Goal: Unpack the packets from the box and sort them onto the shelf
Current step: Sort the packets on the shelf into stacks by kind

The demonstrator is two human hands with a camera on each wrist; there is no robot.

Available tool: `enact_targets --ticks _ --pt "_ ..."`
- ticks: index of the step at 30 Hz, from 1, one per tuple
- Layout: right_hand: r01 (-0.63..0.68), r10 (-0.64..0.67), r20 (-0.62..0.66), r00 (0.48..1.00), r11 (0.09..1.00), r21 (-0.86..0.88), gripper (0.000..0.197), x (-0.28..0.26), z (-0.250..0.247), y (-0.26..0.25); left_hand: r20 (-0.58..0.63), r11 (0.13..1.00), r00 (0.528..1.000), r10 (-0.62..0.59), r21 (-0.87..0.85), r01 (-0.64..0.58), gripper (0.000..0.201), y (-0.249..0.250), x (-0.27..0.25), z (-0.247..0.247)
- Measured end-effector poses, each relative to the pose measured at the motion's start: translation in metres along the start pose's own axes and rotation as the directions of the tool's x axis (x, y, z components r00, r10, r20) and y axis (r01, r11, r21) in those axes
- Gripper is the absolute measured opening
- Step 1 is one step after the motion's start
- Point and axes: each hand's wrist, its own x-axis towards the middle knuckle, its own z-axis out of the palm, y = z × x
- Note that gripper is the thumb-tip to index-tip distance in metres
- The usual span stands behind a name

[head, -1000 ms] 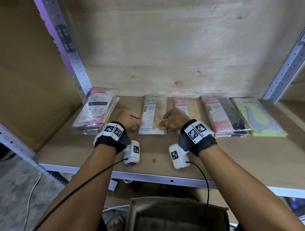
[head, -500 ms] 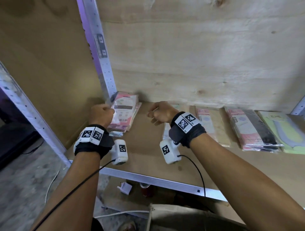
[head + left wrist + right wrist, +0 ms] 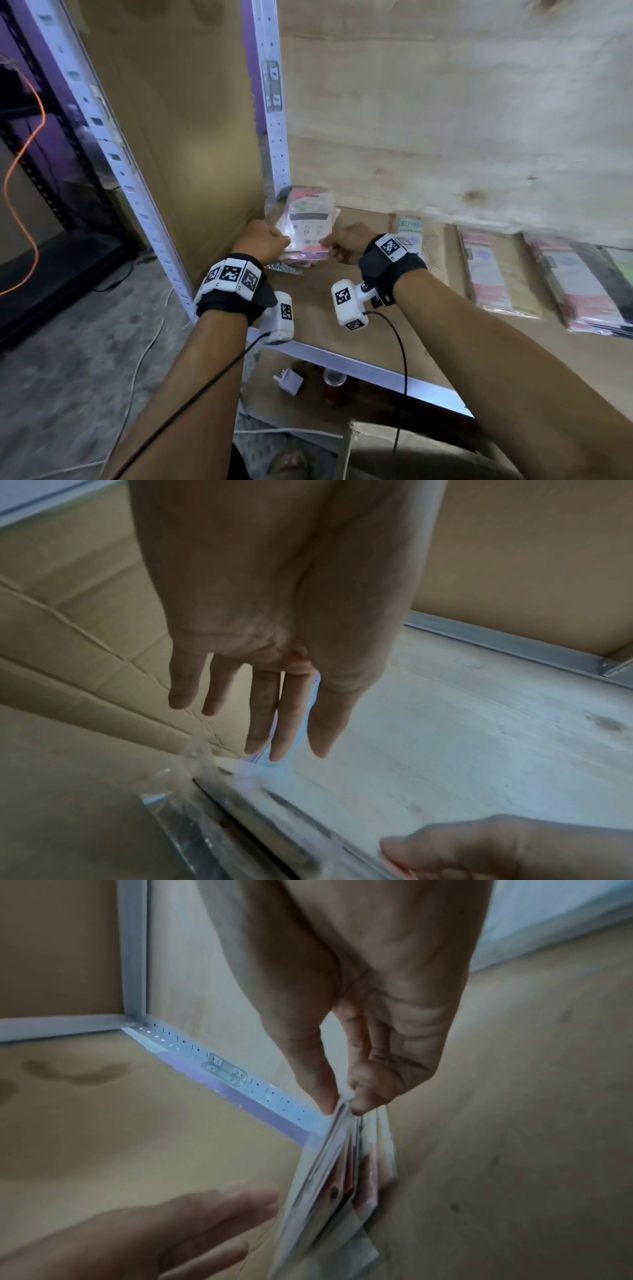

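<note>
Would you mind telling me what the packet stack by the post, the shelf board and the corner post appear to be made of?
Packet stack: clear glossy plastic sleeves over printed card, judging by glints and crinkled edges. Shelf board: probably matte brown fibreboard or plywood; no grain shows. Corner post: pale painted metal, punched with holes.

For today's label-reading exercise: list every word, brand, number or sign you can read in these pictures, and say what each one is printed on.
"ENE": top of the beige packet on the shelf.
Pink packet stack: print blurred, unreadable.
Wrist bands: square black-and-white code marks, no words.
Wrist views: nothing readable.
</note>
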Motion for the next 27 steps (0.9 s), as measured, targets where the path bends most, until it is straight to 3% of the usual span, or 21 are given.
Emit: enact_targets --ticks 5,9,13,15,19,21,23,25,27 --pt "0.037 -0.038 -0.027 0.999 0.999 -0.038 0.016 -0.020 -0.027 0.008 -0.077 0.996 0.997 -0.015 -0.090 0.008 0.025 0.003 -0.006 0.000" --pt "0.064 -0.058 0.053 0.997 0.991 -0.115 0.008 -0.039 -0.042 0.013 -0.101 0.982 0.995 -0.015 -0.190 -0.005 0.038 0.013 -0.016 0.005" --pt "0.098 -0.096 0.022 0.995 0.980 -0.171 0.006 -0.054 -0.057 0.019 -0.132 0.974 0.990 0.053 -0.214 -0.081 0.037 0.029 -0.028 0.016" --pt "0.146 -0.147 0.005 0.989 0.975 -0.166 0.003 -0.065 -0.067 0.020 -0.109 0.943 0.992 0.065 -0.318 -0.096 0.038 0.038 -0.032 0.021" --pt "0.331 -0.342 -0.017 0.940 0.920 -0.208 0.013 -0.095 -0.089 0.021 0.073 0.717 0.997 0.034 -0.696 0.026 0.047 0.056 -0.039 0.028" --pt "0.451 -0.468 -0.026 0.883 0.863 -0.227 0.014 -0.112 -0.100 0.022 0.155 0.610 0.988 0.019 -0.784 0.111 0.063 0.063 -0.038 0.029" --pt "0.557 -0.606 -0.024 0.795 0.746 -0.365 0.014 -0.128 -0.109 0.025 0.211 0.493 0.977 0.042 -0.854 0.163 0.075 0.068 -0.035 0.031" --pt "0.600 -0.688 0.011 0.725 0.624 -0.501 0.017 -0.138 -0.116 0.030 0.230 0.388 0.971 0.073 -0.903 0.185 0.069 0.074 -0.035 0.034" --pt "0.605 -0.716 0.021 0.698 0.574 -0.552 0.019 -0.146 -0.124 0.037 0.208 0.370 0.976 0.063 -0.913 0.171 0.046 0.080 -0.035 0.040"
